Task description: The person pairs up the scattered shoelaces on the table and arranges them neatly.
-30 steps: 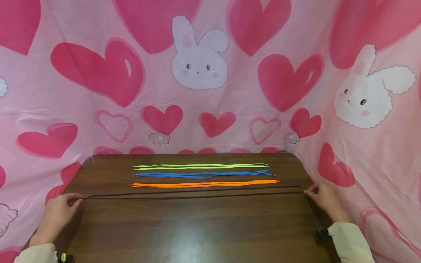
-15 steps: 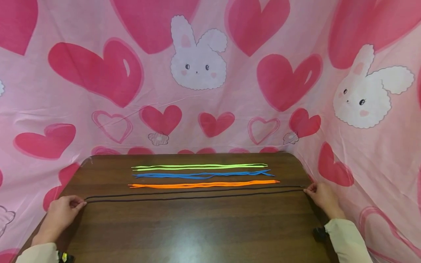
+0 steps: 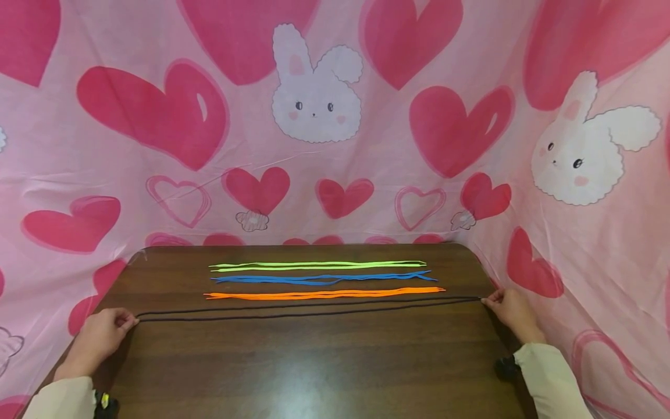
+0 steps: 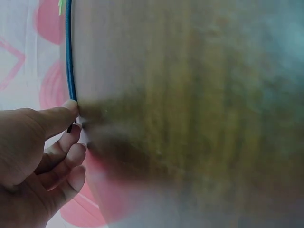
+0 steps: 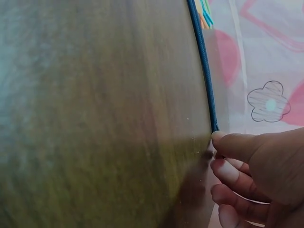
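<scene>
A long black shoelace (image 3: 309, 315), laid in two near-parallel strands, stretches across the table between both hands. At its left end my left hand (image 3: 104, 334) pinches it between thumb and fingers; a short dark tip pokes out below the thumb in the left wrist view. On the other side my right hand (image 3: 513, 314) pinches the right end, where the two strands come together. Behind the black lace lie an orange shoelace (image 3: 324, 294), a blue shoelace (image 3: 324, 279) and a yellow-green shoelace (image 3: 319, 267), each folded into lengthwise strands.
The brown wooden table (image 3: 314, 366) has rounded far corners. Pink cloth (image 3: 392, 157) printed with hearts and rabbits hangs behind it and along both sides, close to the hands. Dark bands sit at both wrists by the light sleeves (image 3: 552, 378).
My left hand has shifted slightly right, and the left strand ends now meet in its pinch. At the right hand, the two strand ends have been brought together.
</scene>
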`<state>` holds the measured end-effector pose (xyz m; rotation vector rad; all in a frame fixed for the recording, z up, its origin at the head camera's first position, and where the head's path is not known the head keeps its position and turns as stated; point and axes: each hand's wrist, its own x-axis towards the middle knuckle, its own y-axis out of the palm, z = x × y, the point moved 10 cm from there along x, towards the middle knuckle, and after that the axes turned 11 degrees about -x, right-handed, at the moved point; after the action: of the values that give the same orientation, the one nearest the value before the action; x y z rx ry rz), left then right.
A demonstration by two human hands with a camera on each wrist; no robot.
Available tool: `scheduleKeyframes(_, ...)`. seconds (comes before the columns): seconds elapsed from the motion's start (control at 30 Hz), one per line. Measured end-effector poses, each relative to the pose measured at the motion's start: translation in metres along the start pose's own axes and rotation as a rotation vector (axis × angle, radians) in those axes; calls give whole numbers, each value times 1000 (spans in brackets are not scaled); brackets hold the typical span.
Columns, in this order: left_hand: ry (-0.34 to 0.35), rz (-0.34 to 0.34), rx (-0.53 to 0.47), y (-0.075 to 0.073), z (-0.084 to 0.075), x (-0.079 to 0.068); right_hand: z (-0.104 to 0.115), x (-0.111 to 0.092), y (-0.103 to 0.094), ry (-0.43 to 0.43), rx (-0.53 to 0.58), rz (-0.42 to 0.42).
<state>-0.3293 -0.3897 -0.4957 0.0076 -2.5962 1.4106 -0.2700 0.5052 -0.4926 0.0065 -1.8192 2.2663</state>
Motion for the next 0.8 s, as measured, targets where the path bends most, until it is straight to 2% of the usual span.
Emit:
scheduleKeyframes(0.13,-51,65,-5,3,2,2,-4,2,1,21,-16,-5)
scheduleKeyframes(0.27,-88,90,1,5,5,3,-7,4,1,50,-26,-3)
scheduleKeyframes(0.47,-102,74,8,4,7,1,-11,4,3,83,-28,4)
scheduleKeyframes(0.8,-108,46,10,3,3,3,-7,4,0,62,-38,-23)
